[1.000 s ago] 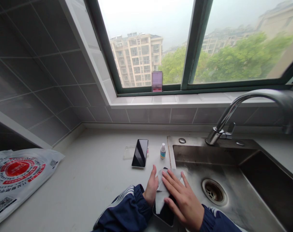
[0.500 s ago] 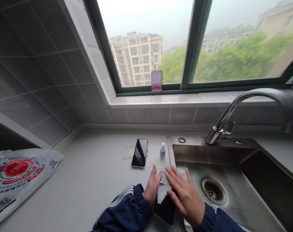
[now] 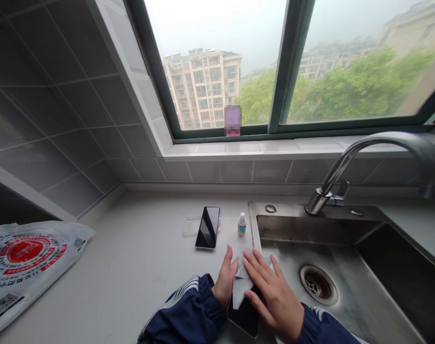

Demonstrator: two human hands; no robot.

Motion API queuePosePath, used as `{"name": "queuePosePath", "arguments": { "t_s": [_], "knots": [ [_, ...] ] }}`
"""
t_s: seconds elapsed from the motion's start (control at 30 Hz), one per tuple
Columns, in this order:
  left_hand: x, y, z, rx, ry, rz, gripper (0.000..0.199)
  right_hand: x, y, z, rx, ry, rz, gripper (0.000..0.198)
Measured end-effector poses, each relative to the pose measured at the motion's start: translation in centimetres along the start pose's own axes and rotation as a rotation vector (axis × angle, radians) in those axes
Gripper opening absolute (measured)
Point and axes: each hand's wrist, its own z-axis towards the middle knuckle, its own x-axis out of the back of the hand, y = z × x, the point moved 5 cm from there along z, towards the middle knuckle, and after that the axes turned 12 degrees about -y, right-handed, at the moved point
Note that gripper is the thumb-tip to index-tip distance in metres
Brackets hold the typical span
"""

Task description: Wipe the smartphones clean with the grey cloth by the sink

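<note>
My left hand (image 3: 224, 282) grips a dark-screened smartphone (image 3: 243, 319) along its left edge, thumb pointing up and its other fingers hidden beneath. Over the upper part of that screen lies a pale grey cleaning cloth (image 3: 241, 290) with a zigzag edge. My right hand (image 3: 271, 291) presses the cloth down on the glass, its long fingers stretched flat and the thumb near the cloth's lower end. Beyond my hands a small white-capped bottle (image 3: 242, 224) stands upright. To its left a second smartphone (image 3: 208, 228) rests partly on a clear phone case (image 3: 190, 226).
A steel sink (image 3: 278, 222) with a drain (image 3: 318, 285) lies to the right, under a curved faucet (image 3: 346, 160). A white plastic bag (image 3: 31, 267) with red print sits at the far left of the counter (image 3: 131, 248). A window (image 3: 221, 86) is behind.
My right hand has slid slightly toward me and to the left, carrying the cloth lower on the screen. My left hand and the phone are almost where they were.
</note>
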Motion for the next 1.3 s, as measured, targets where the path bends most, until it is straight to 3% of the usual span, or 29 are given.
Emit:
{"name": "queuePosePath", "arguments": {
  "t_s": [0.13, 0.37, 0.53, 0.7, 0.87, 1.07, 1.2, 1.3],
  "knots": [
    [0.3, 0.2, 0.1, -0.052, 0.029, 0.001, 0.07, 0.1, -0.6, 0.0, 0.082, -0.036, 0.01, 0.062],
    [0.5, 0.0, 0.0, -0.013, -0.006, 0.008, 0.075, 0.1, 0.6, 0.0, -0.04, 0.054, 0.003, 0.061],
    [0.7, 0.1, 0.1, -0.06, 0.035, 0.01, 0.072, 0.5, -0.6, 0.0, 0.101, -0.015, 0.03, 0.063],
    [0.7, -0.1, 0.1, -0.021, -0.005, -0.002, 0.073, 0.6, 0.3, 0.0, -0.01, 0.045, 0.014, 0.06],
    [1.0, 0.2, 0.2, -0.082, 0.035, 0.01, 0.071, 0.1, -0.5, 0.1, 0.084, -0.017, 0.015, 0.064],
    [0.5, -0.1, 0.0, -0.003, 0.023, 0.014, 0.074, 0.1, 0.1, 0.1, -0.04, 0.027, -0.003, 0.062],
    [0.6, 0.2, 0.1, -0.067, 0.038, 0.006, 0.071, 0.3, -0.5, 0.0, 0.081, 0.008, 0.023, 0.063],
    [0.6, 0.0, 0.1, -0.032, 0.018, -0.012, 0.073, 0.4, -0.1, 0.0, 0.046, 0.038, 0.029, 0.061]
  ]
}}
